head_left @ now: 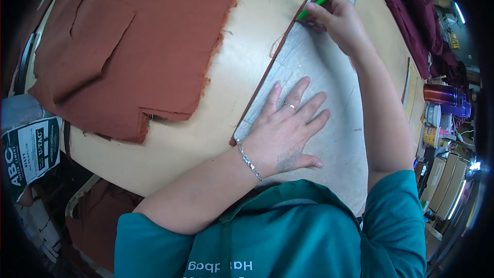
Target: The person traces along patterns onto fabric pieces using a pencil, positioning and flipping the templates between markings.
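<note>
Garment front [288,237]: teal-green cloth, rumpled at the neckline [288,190]; whether apron or shirt is unclear
Narrow strip [225,237]: same teal-green, running down one side of the front like a strap or seam
Lettering [221,266]: white, upside down to the camera, apparently "Handbag", a second row cut off
Sleeves [396,206]: teal-green, short, loose, forearms bare
Bracelet [249,161]: silver-coloured links, left wrist
Ring [289,105]: slim silver-coloured band on the left hand [280,134]
Mark [288,160]: smudgy patch near the thumb, tattoo or stain
</note>
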